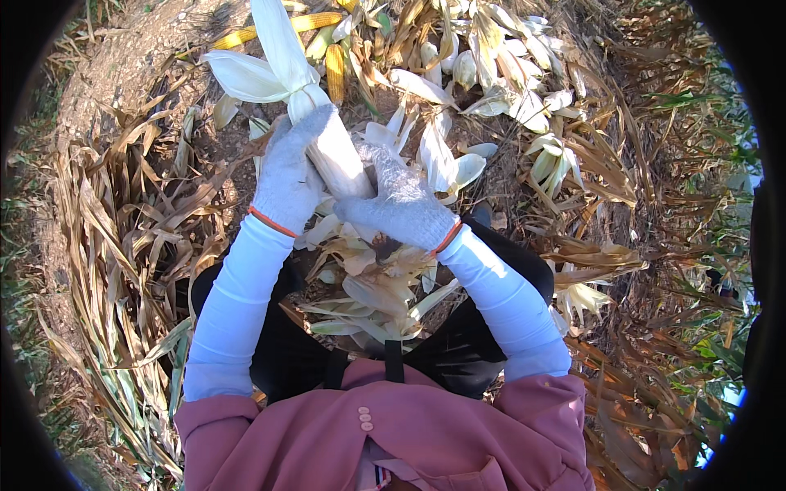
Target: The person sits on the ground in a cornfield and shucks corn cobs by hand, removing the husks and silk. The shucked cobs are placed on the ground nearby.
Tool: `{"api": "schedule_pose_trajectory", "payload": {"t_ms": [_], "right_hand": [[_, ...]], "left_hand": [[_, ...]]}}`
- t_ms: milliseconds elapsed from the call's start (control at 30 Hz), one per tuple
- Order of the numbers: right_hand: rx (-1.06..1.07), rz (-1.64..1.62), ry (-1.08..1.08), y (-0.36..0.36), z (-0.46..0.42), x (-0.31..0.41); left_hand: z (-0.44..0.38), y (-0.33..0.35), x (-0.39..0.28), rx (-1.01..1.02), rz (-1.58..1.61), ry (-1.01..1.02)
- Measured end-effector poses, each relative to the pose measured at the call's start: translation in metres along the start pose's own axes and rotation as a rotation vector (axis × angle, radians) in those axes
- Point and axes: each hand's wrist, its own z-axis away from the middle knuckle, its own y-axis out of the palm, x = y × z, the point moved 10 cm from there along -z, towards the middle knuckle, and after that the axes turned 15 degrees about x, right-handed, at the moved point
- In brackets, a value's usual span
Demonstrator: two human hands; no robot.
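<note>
An ear of corn in its pale husk (338,156) slants between my two gloved hands, with loose husk leaves (279,55) spreading from its upper end. My left hand (293,166), in a light grey knit glove, is closed around the ear's upper part, thumb across the husk. My right hand (399,196), gloved alike, grips the lower end, its thumb below and fingers on the right side. Beyond the hands, a husked yellow corn cob (335,72) lies on the soil, near another yellow cob (314,21).
Unhusked ears (466,67) are piled at the upper right. Stripped husks (381,294) lie between my bent legs. Dry corn stalks and leaves (123,227) cover the ground at left, and more brown leaves (620,393) lie at right.
</note>
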Motion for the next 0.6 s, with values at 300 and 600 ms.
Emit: {"api": "schedule_pose_trajectory", "payload": {"t_ms": [300, 600], "right_hand": [[0.216, -0.572, -0.184, 0.014, 0.007, 0.001], [0.074, 0.015, -0.235, -0.018, 0.018, 0.026]], "left_hand": [[0.003, 0.024, -0.012, 0.152, 0.102, -0.01], [-0.007, -0.031, -0.039, -0.085, -0.016, 0.104]]}}
